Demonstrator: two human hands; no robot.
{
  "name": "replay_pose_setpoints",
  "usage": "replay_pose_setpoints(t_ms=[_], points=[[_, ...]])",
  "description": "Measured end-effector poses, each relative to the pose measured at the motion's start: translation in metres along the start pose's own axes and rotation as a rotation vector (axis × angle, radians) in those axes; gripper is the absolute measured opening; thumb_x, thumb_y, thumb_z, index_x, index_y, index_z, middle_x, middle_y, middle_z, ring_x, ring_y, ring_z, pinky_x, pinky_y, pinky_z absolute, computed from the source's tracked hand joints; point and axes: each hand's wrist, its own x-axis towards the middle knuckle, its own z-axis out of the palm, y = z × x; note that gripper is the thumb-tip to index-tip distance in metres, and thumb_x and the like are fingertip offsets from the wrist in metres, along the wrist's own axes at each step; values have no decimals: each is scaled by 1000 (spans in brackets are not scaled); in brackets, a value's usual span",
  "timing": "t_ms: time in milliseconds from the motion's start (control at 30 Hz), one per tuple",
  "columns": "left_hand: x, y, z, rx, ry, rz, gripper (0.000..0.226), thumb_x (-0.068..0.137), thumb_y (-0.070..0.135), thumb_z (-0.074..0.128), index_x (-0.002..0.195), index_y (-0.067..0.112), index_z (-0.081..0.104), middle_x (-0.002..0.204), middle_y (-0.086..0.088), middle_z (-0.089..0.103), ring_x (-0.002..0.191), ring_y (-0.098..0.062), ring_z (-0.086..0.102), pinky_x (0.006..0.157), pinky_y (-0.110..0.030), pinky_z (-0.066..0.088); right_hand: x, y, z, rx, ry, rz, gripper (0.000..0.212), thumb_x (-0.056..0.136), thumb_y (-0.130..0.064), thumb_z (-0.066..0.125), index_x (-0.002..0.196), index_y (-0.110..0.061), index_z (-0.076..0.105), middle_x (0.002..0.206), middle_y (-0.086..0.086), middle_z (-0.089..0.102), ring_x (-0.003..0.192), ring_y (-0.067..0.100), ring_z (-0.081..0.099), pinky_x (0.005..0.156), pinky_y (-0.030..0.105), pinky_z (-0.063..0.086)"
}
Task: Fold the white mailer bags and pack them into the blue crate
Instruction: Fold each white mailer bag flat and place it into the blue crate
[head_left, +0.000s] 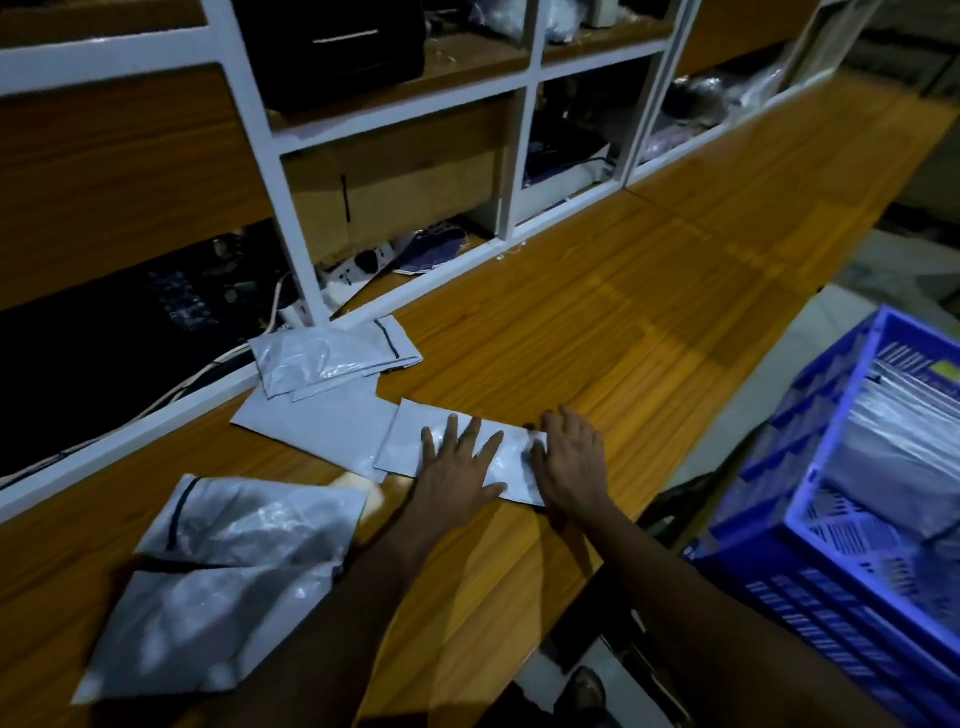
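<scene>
A folded white mailer bag (410, 441) lies flat on the wooden table, near its front edge. My left hand (460, 467) presses on it with fingers spread. My right hand (571, 457) lies flat on the bag's right end, fingers straight. Another flat mailer bag (317, 421) sits just left of it, partly underneath. A small heap of mailer bags (332, 358) rests further back by the white frame. Loose crumpled mailer bags (223, 571) lie at the near left. The blue crate (810, 519) stands lower right beside the table, with white bags inside.
The wooden table (597, 322) stretches away to the right. Behind it, a white shelf frame (291, 218) holds a cardboard box (395, 192), cables and dark items. A power strip (358, 265) lies at the shelf base. A shoe (587, 691) shows on the floor below.
</scene>
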Motion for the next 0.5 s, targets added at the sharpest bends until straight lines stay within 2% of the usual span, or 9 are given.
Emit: replay_pose_setpoints(t_ms=[33, 133, 200, 300, 400, 467, 500], points=[[3, 7, 1, -10, 24, -8, 78, 91, 68, 49, 156, 28, 29, 162, -14, 27, 149, -42, 22, 111, -71, 23, 0, 0, 1, 12, -7, -50, 45, 98, -41, 37, 126, -11, 55, 136, 21, 54, 119, 39, 52, 95, 48, 43], [16, 27, -2, -59, 5, -74, 77, 97, 68, 32, 160, 29, 9, 167, -11, 5, 153, -37, 5, 118, -60, 14, -3, -2, 2, 10, -84, -143, 52, 104, -42, 23, 138, -9, 44, 144, 25, 46, 130, 46, 45, 106, 58, 39], [25, 34, -9, -92, 15, -114, 72, 100, 65, 28, 159, 28, 10, 167, -10, 5, 153, -34, 8, 119, -52, 19, -7, 4, 4, -2, -132, -152, 58, 105, -44, 12, 141, -7, 39, 146, 28, 45, 133, 50, 42, 106, 63, 38], [34, 32, -10, -116, 47, -66, 59, 103, 51, 36, 156, 26, 27, 164, -11, 19, 147, -31, 26, 113, -46, 32, -11, 22, 9, -64, -175, -127, 58, 106, -44, 19, 150, -9, 37, 154, 24, 36, 141, 49, 31, 109, 63, 33], [44, 20, -8, -169, 121, 50, 51, 100, 42, 46, 146, 22, 49, 155, -11, 41, 135, -33, 45, 105, -50, 41, -5, 36, 8, -107, -170, -93, 59, 106, -45, 20, 152, -11, 35, 156, 22, 34, 143, 46, 31, 109, 62, 31], [51, 15, -2, -86, 130, 99, 53, 96, 47, 39, 143, 27, 53, 147, -12, 51, 129, -38, 52, 106, -59, 37, 1, 41, 6, -132, -186, -55, 63, 104, -45, 15, 152, -10, 33, 154, 23, 36, 141, 47, 33, 109, 64, 31], [54, 13, 2, -31, 120, 105, 55, 95, 51, 34, 145, 32, 50, 147, -13, 51, 130, -41, 50, 107, -65, 31, 5, 44, 5, -147, -195, -33, 64, 103, -46, 14, 152, -10, 33, 154, 24, 36, 141, 47, 33, 109, 65, 30]])
